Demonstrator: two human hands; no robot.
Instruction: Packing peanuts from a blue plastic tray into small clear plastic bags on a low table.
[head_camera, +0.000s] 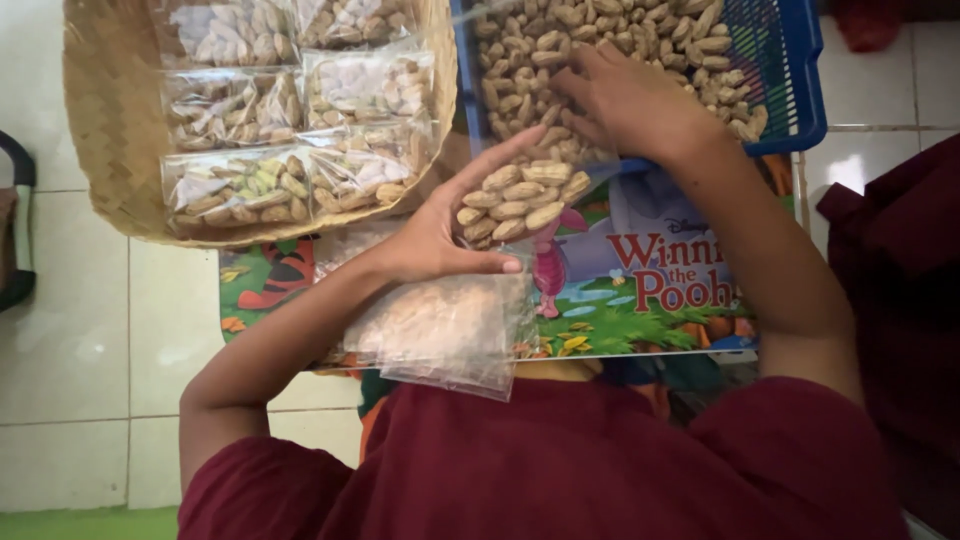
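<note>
My left hand (440, 230) holds a clear plastic bag (520, 195) partly filled with unshelled peanuts, thumb and fingers around its lower part. My right hand (625, 100) rests at the bag's mouth and on the heap of loose peanuts (560, 40) in the blue plastic basket (795, 90). A stack of empty clear bags (440, 335) lies under my left wrist on a colourful cartoon mat (650, 290).
A round woven tray (105, 120) at upper left carries several filled, sealed peanut bags (300, 130). White floor tiles (80, 340) surround the mat. Dark red cloth (900, 260) lies at the right edge. A dark object (12, 220) sits at the far left.
</note>
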